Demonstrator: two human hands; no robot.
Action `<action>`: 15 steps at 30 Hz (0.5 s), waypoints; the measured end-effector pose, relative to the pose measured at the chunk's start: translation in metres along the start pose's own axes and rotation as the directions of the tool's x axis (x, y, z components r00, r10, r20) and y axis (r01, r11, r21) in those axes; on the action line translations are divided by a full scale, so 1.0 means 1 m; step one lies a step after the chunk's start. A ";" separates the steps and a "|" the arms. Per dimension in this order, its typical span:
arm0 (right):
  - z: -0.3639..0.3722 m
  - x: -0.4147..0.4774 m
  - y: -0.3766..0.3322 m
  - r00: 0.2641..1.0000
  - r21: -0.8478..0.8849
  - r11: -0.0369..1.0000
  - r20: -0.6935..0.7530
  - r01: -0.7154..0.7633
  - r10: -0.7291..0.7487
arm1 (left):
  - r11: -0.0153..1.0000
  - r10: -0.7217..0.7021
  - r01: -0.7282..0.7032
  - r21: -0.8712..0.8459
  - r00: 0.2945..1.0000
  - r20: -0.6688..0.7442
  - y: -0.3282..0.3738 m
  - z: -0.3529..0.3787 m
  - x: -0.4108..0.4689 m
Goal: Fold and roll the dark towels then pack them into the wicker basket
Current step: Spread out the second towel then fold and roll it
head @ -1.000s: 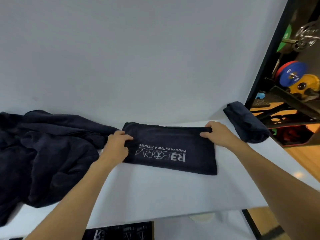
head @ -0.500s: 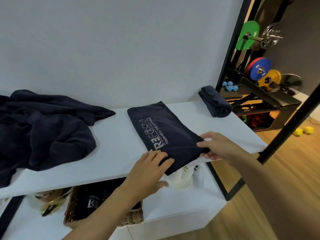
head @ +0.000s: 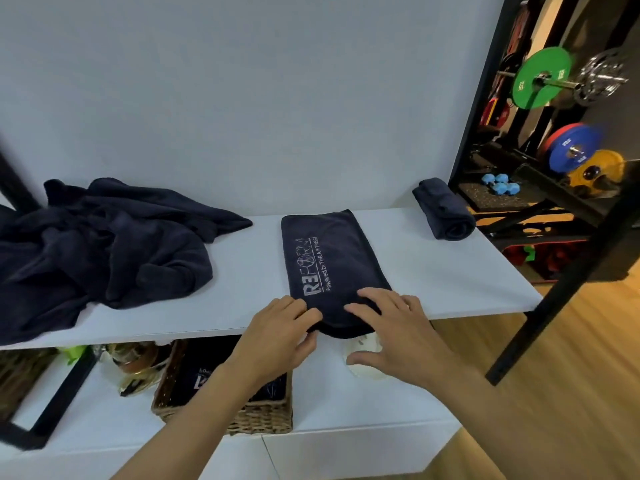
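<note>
A folded dark towel (head: 330,258) with a white logo lies lengthwise on the white shelf (head: 450,271), its near end curling over the front edge. My left hand (head: 280,334) holds that near end at its left corner with curled fingers. My right hand (head: 394,327) rests on the near end at the right, fingers spread and flat. A rolled dark towel (head: 445,211) lies at the shelf's far right. A heap of unfolded dark towels (head: 100,247) covers the left side. The wicker basket (head: 256,415) sits on the lower shelf, dark towels inside, partly behind my left forearm.
A black frame post (head: 561,282) stands at the right of the shelf. Behind it is a rack with weight plates (head: 540,81) and blue dumbbells (head: 502,183). A white object (head: 363,368) and a glass jar (head: 135,362) sit on the lower shelf beside the basket.
The folded towel was turned from crosswise to lengthwise and pulled toward the front edge. Both hands moved from its far corners to its near end.
</note>
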State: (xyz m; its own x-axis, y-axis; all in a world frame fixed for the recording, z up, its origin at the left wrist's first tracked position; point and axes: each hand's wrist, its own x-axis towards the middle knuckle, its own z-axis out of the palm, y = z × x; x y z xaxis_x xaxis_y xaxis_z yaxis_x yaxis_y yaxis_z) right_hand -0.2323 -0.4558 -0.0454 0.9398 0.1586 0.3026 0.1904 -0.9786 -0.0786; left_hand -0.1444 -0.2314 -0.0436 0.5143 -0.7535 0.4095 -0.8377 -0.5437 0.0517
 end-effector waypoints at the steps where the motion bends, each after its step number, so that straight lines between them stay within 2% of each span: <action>1: 0.009 0.000 0.000 0.999 -0.083 0.996 -0.011 0.035 -0.036 | 0.999 -0.030 0.030 -0.033 1.000 0.001 0.001 -0.001 0.001; 3: 0.015 0.005 0.005 0.996 -0.118 0.993 -0.079 0.029 -0.038 | 0.979 -0.120 0.123 -0.165 0.992 0.028 -0.003 -0.005 0.002; 5: 0.008 0.011 0.012 0.993 -0.062 0.998 -0.113 0.016 -0.023 | 0.924 -0.214 0.233 -0.303 0.972 0.094 -0.005 -0.011 0.003; 7: -0.001 0.017 0.020 0.997 0.042 0.999 -0.076 0.003 0.000 | 0.832 -0.339 0.375 -0.409 0.927 0.161 -0.004 -0.017 0.006; 9: -0.011 0.022 0.022 0.998 0.191 0.980 0.040 -0.047 0.040 | 0.733 -0.432 0.491 -0.471 0.871 0.236 -0.003 -0.022 0.009; 11: -0.019 0.027 0.026 0.990 0.368 0.923 0.121 -0.115 0.075 | 0.672 -0.456 0.528 -0.519 0.848 0.271 -0.007 -0.025 0.014; 13: -0.026 0.034 0.031 0.985 0.547 0.821 0.142 -0.162 0.099 | 0.593 -0.478 0.554 -0.584 0.826 0.298 -0.014 -0.027 0.018; 15: -0.027 0.043 0.038 0.978 0.638 0.743 0.172 -0.201 0.116 | 0.502 -0.515 0.593 -0.630 0.790 0.333 -0.021 -0.027 0.022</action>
State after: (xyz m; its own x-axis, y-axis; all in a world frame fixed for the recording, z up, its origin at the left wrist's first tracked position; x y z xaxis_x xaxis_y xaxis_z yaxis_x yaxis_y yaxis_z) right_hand -0.1922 -0.4895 -0.0094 0.9903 0.0640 0.1234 0.1340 -0.6754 -0.7252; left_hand -0.1207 -0.2269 -0.0109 0.8987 -0.4385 -0.0065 -0.2316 -0.4871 0.8421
